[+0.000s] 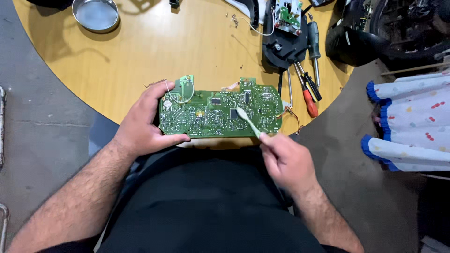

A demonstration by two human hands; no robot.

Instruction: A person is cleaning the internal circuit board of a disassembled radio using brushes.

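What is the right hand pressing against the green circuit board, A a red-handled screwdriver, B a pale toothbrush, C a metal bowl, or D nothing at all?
B: the right hand holds a pale toothbrush with its head on the green circuit board, which the left hand grips at its left end.

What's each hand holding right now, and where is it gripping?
The left hand grips the green circuit board by its left end. The right hand pinches the handle end of a pale toothbrush, whose head rests on the board.
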